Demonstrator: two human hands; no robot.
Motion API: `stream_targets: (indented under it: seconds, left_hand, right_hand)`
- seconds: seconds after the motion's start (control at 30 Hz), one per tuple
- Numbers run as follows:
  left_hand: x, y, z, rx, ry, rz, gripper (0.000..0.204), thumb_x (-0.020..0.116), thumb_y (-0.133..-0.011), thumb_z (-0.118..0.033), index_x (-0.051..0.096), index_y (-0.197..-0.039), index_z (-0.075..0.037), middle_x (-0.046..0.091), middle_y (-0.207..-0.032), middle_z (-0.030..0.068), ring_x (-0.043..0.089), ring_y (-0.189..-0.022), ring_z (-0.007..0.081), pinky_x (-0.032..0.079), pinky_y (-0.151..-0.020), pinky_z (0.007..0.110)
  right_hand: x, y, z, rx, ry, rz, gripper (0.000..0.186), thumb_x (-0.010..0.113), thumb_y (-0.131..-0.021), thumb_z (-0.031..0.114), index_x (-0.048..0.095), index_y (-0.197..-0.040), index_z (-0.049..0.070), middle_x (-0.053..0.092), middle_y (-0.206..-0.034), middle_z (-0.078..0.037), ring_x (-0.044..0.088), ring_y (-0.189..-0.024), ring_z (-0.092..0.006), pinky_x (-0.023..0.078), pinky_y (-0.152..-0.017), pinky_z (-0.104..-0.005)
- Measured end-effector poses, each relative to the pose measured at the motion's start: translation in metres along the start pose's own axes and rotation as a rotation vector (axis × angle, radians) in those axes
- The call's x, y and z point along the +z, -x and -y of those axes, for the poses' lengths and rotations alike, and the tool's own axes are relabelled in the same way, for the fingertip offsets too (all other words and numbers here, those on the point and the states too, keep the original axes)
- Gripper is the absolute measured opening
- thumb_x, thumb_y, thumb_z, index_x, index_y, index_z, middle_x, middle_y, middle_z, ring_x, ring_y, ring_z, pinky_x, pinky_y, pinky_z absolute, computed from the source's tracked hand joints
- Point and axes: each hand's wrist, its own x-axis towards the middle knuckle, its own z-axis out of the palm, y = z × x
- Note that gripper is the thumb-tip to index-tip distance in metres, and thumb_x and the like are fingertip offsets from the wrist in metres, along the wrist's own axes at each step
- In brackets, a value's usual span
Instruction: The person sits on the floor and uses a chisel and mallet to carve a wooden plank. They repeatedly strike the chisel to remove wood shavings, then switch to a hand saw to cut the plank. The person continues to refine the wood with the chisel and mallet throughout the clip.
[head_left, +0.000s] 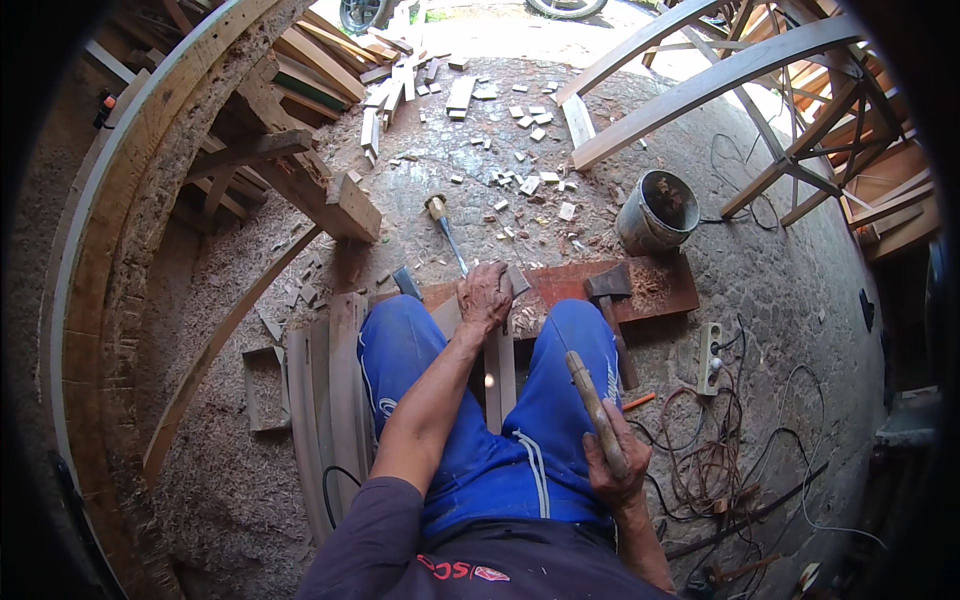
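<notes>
My left hand [485, 298] is closed over the end of a pale wooden piece [492, 385] that runs between my knees. Beside its fingers sits a small wood block [517, 281]. In my right hand [618, 465], above my right thigh, is a wooden-handled tool [597, 415]; its thin blade points forward and is hard to make out. A hammer [608, 284] with a dark, blocky head rests on a reddish board [560, 283], its handle beside my right knee. Beyond my left hand lies a chisel [445, 228], and a flat steel blade [407, 282] shows by my left knee.
Wood offcuts [527, 118] and shavings litter the floor ahead. A metal bucket [657, 212] stands front right, below a curved wooden frame [720, 90]. Cables tangle around a power strip [710, 358] at right. A large curved timber [100, 270] rises at left.
</notes>
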Motion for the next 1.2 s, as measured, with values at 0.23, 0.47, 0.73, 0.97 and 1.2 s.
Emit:
stream_targets:
  seconds: [0.23, 0.47, 0.73, 0.97, 1.2]
  left_hand:
    - [0.003, 0.0, -0.022, -0.03, -0.13, -0.075, 0.026, 0.053, -0.097, -0.031, 0.071, -0.102, -0.014, 0.067, -0.104, 0.0094, 0.061, -0.107, 0.03, 0.043, -0.09, 0.048]
    - [0.01, -0.007, -0.013, -0.096, -0.155, -0.018, 0.031, 0.049, -0.099, -0.035, 0.071, -0.101, -0.013, 0.066, -0.103, 0.0085, 0.06, -0.106, 0.0305, 0.04, -0.091, 0.049]
    - [0.012, -0.009, -0.009, -0.126, -0.134, 0.005, 0.034, 0.048, -0.1, -0.037, 0.072, -0.103, -0.013, 0.068, -0.105, 0.01, 0.06, -0.111, 0.0308, 0.039, -0.094, 0.049]
    - [0.014, -0.007, -0.009, -0.141, -0.115, -0.033, 0.033, 0.049, -0.1, -0.037, 0.073, -0.101, -0.014, 0.068, -0.105, 0.0094, 0.061, -0.111, 0.0303, 0.039, -0.094, 0.048]
    - [0.01, -0.007, -0.015, -0.14, -0.112, -0.043, 0.032, 0.049, -0.099, -0.035, 0.074, -0.098, -0.014, 0.068, -0.104, 0.0083, 0.061, -0.108, 0.0292, 0.039, -0.093, 0.047]
  right_hand:
    - [-0.013, 0.0, 0.01, -0.032, 0.05, 0.036, 0.05, 0.078, -0.08, 0.005, 0.065, -0.127, -0.006, 0.074, -0.098, -0.018, 0.074, -0.071, -0.0293, 0.058, -0.062, -0.0354]
    - [-0.014, -0.004, 0.004, -0.058, 0.025, 0.041, 0.053, 0.081, -0.078, 0.007, 0.066, -0.127, -0.003, 0.072, -0.083, -0.013, 0.069, -0.061, -0.0247, 0.055, -0.057, -0.0343]
    - [-0.002, -0.013, -0.004, -0.079, 0.006, 0.002, 0.052, 0.082, -0.078, 0.008, 0.067, -0.125, -0.004, 0.074, -0.088, -0.014, 0.071, -0.064, -0.0246, 0.056, -0.057, -0.0338]
    - [-0.015, -0.015, 0.005, 0.012, -0.001, 0.075, 0.05, 0.08, -0.082, 0.007, 0.065, -0.128, -0.004, 0.076, -0.099, -0.017, 0.077, -0.081, -0.0279, 0.062, -0.068, -0.0352]
    - [0.024, -0.043, -0.015, 0.004, -0.076, 0.064, 0.046, 0.076, -0.086, 0.006, 0.063, -0.128, -0.006, 0.074, -0.113, -0.021, 0.077, -0.088, -0.0318, 0.061, -0.073, -0.0357]
